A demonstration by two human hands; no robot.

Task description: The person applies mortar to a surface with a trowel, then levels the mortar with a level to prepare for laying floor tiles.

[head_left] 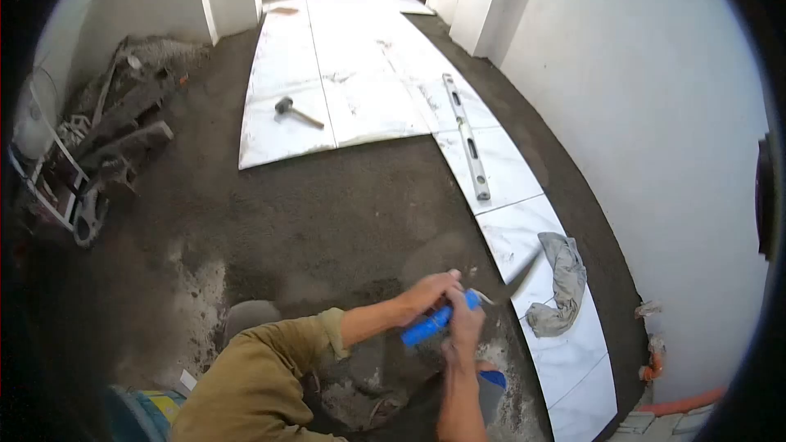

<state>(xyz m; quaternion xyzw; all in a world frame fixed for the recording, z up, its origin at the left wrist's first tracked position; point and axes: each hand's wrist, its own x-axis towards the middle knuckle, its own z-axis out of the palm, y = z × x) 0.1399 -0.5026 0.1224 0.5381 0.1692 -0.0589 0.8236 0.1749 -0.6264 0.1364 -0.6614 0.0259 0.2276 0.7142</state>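
Observation:
Both of my hands meet in front of me around a trowel. Its blue handle [427, 328] points down to the left, and its metal blade [524, 277] reaches right, over the edge of the tile strip. My right hand [467, 323] is closed around the handle near the metal neck. From the left comes my left hand [427, 293], its fingers curled against the upper side of the handle beside the right; its exact hold is partly hidden. A crumpled grey cloth [563, 282] lies on the tiles just beyond the blade.
White marbled tiles [360, 41] cover the far floor. A rubber mallet [299, 112] and a spirit level [467, 139] lie on them. Grey mortar bed [360, 205] spreads before me. Debris and tools [123, 131] are piled left; an orange pipe [684, 403] runs along the right wall.

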